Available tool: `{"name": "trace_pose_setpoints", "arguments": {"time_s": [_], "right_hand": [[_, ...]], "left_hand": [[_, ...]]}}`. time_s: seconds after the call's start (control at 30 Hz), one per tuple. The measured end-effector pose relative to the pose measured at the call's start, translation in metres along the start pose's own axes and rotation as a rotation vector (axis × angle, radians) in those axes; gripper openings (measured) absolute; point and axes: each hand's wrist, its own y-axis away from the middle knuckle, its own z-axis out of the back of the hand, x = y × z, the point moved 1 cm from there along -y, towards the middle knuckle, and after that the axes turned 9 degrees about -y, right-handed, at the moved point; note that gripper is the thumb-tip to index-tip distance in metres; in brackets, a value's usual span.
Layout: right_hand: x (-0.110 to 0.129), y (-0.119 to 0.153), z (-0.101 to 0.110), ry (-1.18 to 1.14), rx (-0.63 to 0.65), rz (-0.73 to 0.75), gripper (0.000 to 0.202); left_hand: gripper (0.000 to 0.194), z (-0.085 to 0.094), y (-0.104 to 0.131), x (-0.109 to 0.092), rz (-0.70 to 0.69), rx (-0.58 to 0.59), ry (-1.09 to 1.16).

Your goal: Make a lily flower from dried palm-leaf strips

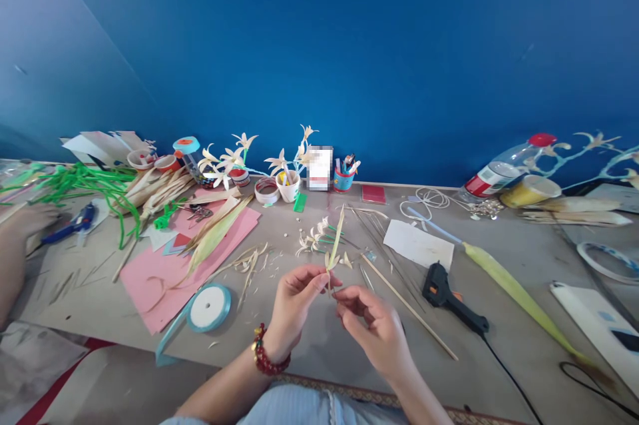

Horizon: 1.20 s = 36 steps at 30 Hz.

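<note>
Between thumb and fingers, my left hand (pixel 298 300) pinches a small pale corn husk flower (pixel 333 257) at its base. One long narrow strip of it points up, with shorter petals to the side. My right hand (pixel 373 326) is closed at the flower's lower end, thumb and fingertips pinched together there. Just beyond my hands lie several finished small white husk flowers (pixel 314 237) on green stems. A thin wooden stick (pixel 409 308) and a black glue gun (pixel 439 292) lie to the right of my right hand.
Left are a ribbon roll (pixel 208 308), pink paper (pixel 150 282), green wires (pixel 90 185) and another person's arm (pixel 14 245) near a blue glue gun (pixel 74 225). Flower cups (pixel 288 186) and a pen holder (pixel 343 178) line the wall. Right are a long husk (pixel 519 295) and a bottle (pixel 504 165).
</note>
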Motion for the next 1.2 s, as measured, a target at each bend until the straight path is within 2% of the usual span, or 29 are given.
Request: {"name": "trace_pose_setpoints", "arguments": {"time_s": [0.17, 0.43, 0.7, 1.0, 1.2], "right_hand": [[-0.002, -0.001, -0.001, -0.032, 0.006, -0.047, 0.01], [-0.006, 0.002, -0.005, -0.221, 0.004, -0.204, 0.011], [-0.006, 0.003, -0.008, -0.285, -0.014, -0.226, 0.012], [-0.007, 0.003, -0.008, -0.31, -0.033, -0.24, 0.011], [-0.008, 0.002, -0.009, -0.341, -0.036, -0.236, 0.012]], "left_hand": [[0.017, 0.001, 0.002, 0.001, -0.006, -0.011, -0.023], [0.013, 0.001, 0.005, 0.003, -0.018, -0.005, 0.015], [0.012, 0.001, 0.009, 0.005, 0.003, 0.018, 0.079], [0.015, 0.002, 0.011, 0.01, -0.059, 0.037, -0.015], [0.016, 0.0, 0.016, 0.008, -0.1, -0.005, -0.061]]}}
